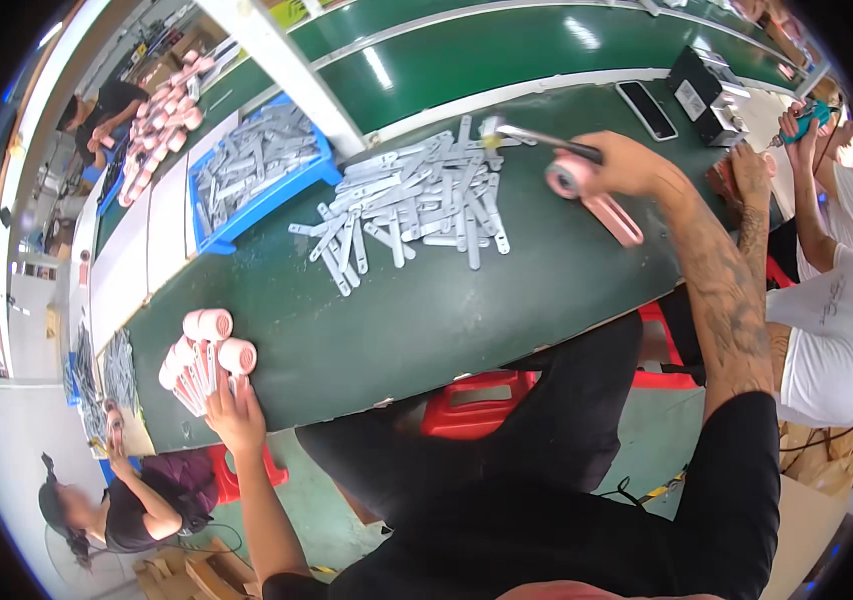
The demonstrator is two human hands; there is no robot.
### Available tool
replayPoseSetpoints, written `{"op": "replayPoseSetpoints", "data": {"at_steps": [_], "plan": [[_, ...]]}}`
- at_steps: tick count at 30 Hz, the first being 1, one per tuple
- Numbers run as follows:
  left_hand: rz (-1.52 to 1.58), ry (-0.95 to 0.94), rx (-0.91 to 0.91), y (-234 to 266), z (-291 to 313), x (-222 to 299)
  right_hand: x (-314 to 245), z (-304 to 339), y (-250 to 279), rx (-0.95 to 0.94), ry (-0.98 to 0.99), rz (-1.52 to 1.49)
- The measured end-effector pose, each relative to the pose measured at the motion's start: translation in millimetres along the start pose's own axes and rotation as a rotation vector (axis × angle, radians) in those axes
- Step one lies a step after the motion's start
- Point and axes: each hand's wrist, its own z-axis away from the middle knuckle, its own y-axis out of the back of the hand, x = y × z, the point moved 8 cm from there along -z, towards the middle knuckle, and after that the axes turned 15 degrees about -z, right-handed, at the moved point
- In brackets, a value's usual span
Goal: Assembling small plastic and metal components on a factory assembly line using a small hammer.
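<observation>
My right hand point(626, 165) is closed around a slim tool point(546, 137) with a black grip and metal shaft; its yellowish tip is blurred. A pink round-headed part point(614, 218) with a long slotted handle is just under that hand; whether the fingers also hold it, I cannot tell. At the table's left, my left hand point(236, 415) has fingers and thumb closed at the lower end of a pink round-headed part point(237, 357). Several similar pink parts point(186, 370) lie fanned out against it. Many flat grey strips point(416, 195) form a loose pile between my hands, toward the far side.
A blue tray point(264, 213) of grey strips stands far left. On the green table point(346, 345), a phone point(646, 110) and black box point(703, 95) lie far right. A person point(831, 300) works close on my right; others sit left. A red stool point(476, 402) shows below.
</observation>
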Motion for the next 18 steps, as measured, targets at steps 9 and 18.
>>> {"op": "replayPoseSetpoints", "data": {"at_steps": [9,18], "plan": [[0.371,-0.078,0.412,81,-65,123,37,154,-50,0.700,-0.178,-0.180],[0.570,-0.676,0.159,99,-159,396,-7,170,-119,0.948,-0.330,-0.141]]}}
